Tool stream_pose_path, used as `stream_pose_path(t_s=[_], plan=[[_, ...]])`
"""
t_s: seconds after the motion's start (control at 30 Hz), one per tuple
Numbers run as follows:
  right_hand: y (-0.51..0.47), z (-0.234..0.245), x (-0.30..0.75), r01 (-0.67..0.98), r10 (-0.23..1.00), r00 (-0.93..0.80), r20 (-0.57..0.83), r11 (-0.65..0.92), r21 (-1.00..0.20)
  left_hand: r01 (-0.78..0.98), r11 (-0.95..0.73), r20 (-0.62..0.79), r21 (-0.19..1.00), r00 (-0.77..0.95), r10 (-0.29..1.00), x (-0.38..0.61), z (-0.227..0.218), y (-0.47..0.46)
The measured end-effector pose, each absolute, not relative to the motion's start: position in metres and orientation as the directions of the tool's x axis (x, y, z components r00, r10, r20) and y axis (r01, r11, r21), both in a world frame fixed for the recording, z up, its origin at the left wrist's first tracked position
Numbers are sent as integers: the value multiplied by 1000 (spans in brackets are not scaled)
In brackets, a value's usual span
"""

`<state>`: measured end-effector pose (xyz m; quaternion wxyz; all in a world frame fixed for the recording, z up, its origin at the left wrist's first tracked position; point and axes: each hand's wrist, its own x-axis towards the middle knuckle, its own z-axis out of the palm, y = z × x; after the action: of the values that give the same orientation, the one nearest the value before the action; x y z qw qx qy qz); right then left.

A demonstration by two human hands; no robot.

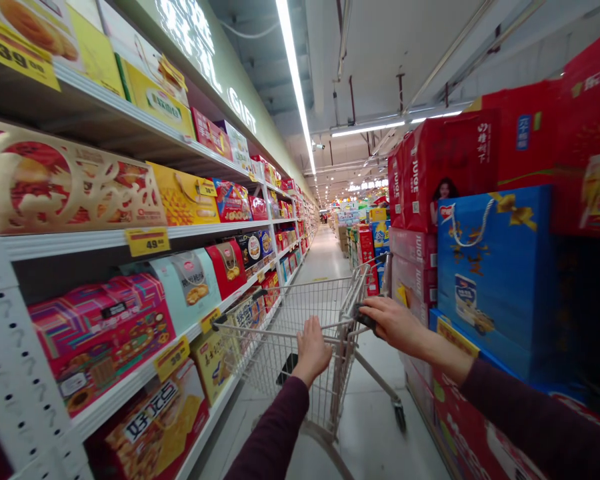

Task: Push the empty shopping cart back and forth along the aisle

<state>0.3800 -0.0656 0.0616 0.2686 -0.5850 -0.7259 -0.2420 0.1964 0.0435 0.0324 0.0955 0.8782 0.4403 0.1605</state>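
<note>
Wire shopping cart (pixel 305 307) straight ahead, in both hands. Left hand (pixel 313 350) closed, fingers curled over the cart's rear rail (pixel 260 323). Right hand (pixel 393 327) closed around a black handle grip (pixel 364 318) at the cart's right corner. Left of the cart, shelves of boxed gift sets (pixel 100 340) with yellow price tags (pixel 147 241); right of it, stacked red and blue gift boxes (pixel 495 280).
</note>
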Motion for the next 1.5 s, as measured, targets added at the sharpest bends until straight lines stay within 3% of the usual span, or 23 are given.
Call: stream_pose_path(t_s=[0.13, 0.4, 0.53, 0.63, 0.8, 1.03, 1.33, 1.5], plan=[[-67, 65, 390, 995, 793, -95, 602, 63, 75, 751, -606, 64, 260, 613, 787, 187, 14, 51], [-42, 62, 378, 974, 914, -111, 390, 23, 225, 721, -657, 139, 218, 644, 752, 205, 9, 55], [-43, 53, 395, 974, 873, -164, 459, 69, 217, 750, -647, 50, 138, 647, 761, 205, -4, 72], [-46, 46, 407, 963, 838, -194, 510, 65, 260, 720, -688, 60, 92, 685, 726, 205, -12, 75], [-44, 36, 409, 943, 816, -207, 540, 20, 331, 725, -678, 82, 122, 673, 735, 212, -12, 61], [-56, 26, 422, 900, 741, -352, 572, 100, 425, 686, -704, 134, 186, 692, 710, 208, -10, 45], [-75, 1, 449, 950, 689, -244, 682, 30, 311, 788, -598, 60, 144, 596, 801, 184, -17, 56], [-40, -24, 404, 917, 700, -392, 598, 247, 312, 757, -641, 65, 127, 638, 767, 188, -26, 45]])
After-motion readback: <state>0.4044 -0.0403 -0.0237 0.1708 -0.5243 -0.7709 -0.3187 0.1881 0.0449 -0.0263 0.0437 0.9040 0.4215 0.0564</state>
